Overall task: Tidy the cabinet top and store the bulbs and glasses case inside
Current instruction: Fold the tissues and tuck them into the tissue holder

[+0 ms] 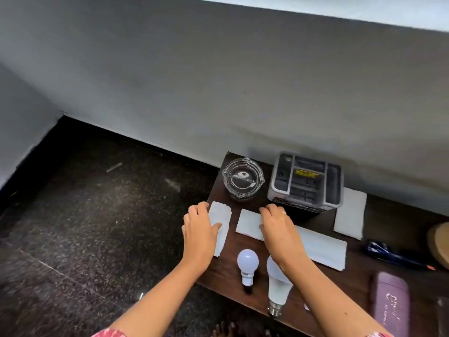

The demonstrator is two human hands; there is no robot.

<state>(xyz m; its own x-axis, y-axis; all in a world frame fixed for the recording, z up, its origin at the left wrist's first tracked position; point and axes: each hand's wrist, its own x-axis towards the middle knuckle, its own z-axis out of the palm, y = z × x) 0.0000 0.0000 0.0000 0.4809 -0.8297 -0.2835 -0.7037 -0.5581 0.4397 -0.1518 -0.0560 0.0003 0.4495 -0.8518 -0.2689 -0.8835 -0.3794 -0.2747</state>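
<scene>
While both hands rest palm-down on paper, the two bulbs lie behind them, toward the person: the small white round bulb (pixel 247 262) sits just behind the gap between the hands, base pointing back at the near edge of the dark wooden cabinet top (pixel 340 285); the larger white bulb with a metal bayonet base (pixel 278 288) lies right beside it, its dome tucked under the right wrist, long axis running the same front-to-back way. Judgement: right hand (pixel 277 224) is the nearer one for the large bulb; either hand could take the small one by drawing straight back. The mauve oblong glasses case (pixel 391 302) lies well to the right of the right forearm, lengthwise front-to-back. Left hand (pixel 200 227) flat, fingers loosely spread, on a narrow white paper strip (pixel 220 229) at the top's left edge; right hand flat, fingers together and slightly curled, on a longer white paper strip (pixel 315 244). Neither is pinching anything that I can see. Ahead of the fingertips: a clear glass ashtray (pixel 243 177) and a grey compartmented plastic box (pixel 306 183). Farther right, a dark blue pen (pixel 393 255).
</scene>
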